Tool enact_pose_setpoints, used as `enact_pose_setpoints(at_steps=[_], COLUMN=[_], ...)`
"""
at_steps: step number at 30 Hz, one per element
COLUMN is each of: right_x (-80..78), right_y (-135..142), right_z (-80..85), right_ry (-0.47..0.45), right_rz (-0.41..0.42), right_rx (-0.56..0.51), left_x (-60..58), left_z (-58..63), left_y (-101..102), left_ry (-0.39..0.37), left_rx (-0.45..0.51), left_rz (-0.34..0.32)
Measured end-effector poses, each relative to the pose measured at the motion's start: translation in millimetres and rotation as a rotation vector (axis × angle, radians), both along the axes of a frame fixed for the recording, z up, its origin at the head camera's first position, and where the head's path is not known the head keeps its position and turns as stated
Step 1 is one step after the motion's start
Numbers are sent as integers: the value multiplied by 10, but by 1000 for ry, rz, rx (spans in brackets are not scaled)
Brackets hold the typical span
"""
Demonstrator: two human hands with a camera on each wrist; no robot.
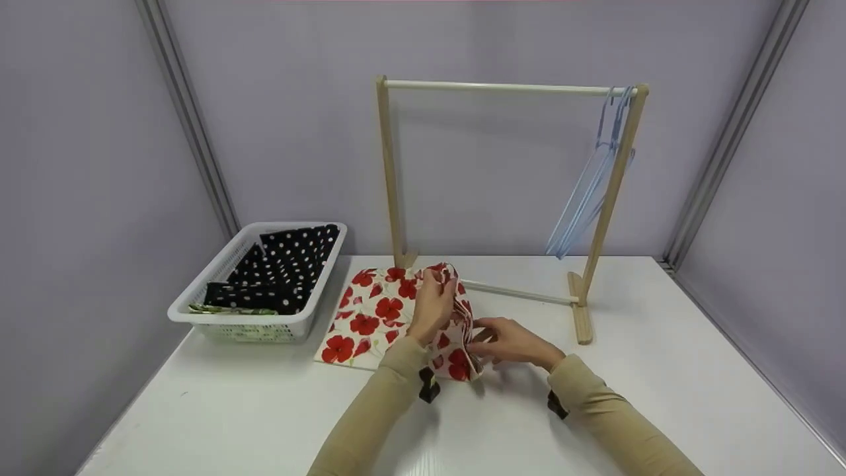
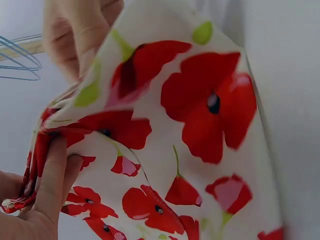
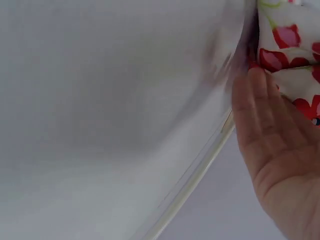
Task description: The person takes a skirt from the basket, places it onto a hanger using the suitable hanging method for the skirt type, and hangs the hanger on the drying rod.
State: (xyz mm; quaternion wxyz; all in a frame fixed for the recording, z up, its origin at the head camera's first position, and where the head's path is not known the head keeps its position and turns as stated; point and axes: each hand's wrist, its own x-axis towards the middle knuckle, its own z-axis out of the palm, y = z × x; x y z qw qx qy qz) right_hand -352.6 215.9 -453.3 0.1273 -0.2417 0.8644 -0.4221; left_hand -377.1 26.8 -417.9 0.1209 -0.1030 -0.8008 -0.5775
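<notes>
A white cloth printed with red flowers (image 1: 390, 324) lies over the middle of the table, its right side bunched into several folds. My left hand (image 1: 433, 307) pinches the gathered upper part; in the left wrist view, thumb and fingers close round the folds (image 2: 31, 172). At the lower right edge of the same cloth, my right hand (image 1: 512, 340) holds the layers between thumb and fingers. Its long fingers (image 3: 257, 107) reach along the cloth's edge in the right wrist view, where the thumb is hidden.
A white basket (image 1: 310, 316) at the left holds black polka-dot fabric (image 1: 291, 264) and a green-patterned piece. Behind the cloth stands a wooden rack (image 1: 390, 172) with a white top rail (image 1: 496, 86). Blue hangers (image 1: 585, 192) hang at its right end.
</notes>
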Motion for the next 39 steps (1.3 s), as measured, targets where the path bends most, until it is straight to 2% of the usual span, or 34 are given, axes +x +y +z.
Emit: enact_pose_setpoints(at_steps=[2, 5, 8, 10, 12, 14, 16, 18, 20, 21, 23, 25, 27, 30, 33, 35, 37, 39], right_x=[8, -5, -33, -54, -70, -90, -103, -119, -126, -126, -132, -125, -123, -126, -125, -121, -115, -114], right_y=[-22, -32, -28, -19, 18, 75, 150, 239, 333, 381, 476, 562, 644, 740, 812, 828, 814, 775], right_z=[1, -5, -20, -22, -12, 14, 51, 86, 111, 116, 111, 99, 85, 68, 58, 49, 35, 19], right_ry=[-34, -5, 1, -45, -79, -116, -154, -180, -207, -212, -211, -222, -247, -313, -346, -302, -215, -112], right_rz=[-44, -114, -196, -263, -344, -425, -493, -548, -573, -584, -587, -575, -548, -491, -429, -408, -405, -444], right_rx=[-23, -36, -96, -183, -265, -349, -420, -458, -477, -463, -435, -429, -437, -511, -553, -504, -403, -285], left_x=[-2, 14, 28, 31, 41, 62, 99, 144, 173, 177, 169, 122, 68, -15, -84, -112, -136, -150], left_z=[-24, -50, -85, -111, -132, -150, -176, -220, -277, -303, -347, -362, -347, -292, -235, -193, -154, -116], left_y=[29, 57, 54, 19, -36, -112, -201, -289, -371, -407, -468, -512, -551, -612, -670, -696, -709, -709], left_ry=[-36, -90, -128, -158, -198, -248, -279, -312, -324, -319, -326, -294, -271, -245, -239, -237, -185, -112], left_rx=[38, 90, 121, 81, -37, -241, -493, -711, -865, -923, -965, -956, -894, -722, -511, -384, -289, -202], left_rz=[-14, -74, -195, -295, -384, -442, -471, -467, -427, -397, -339, -313, -312, -328, -301, -267, -253, -250])
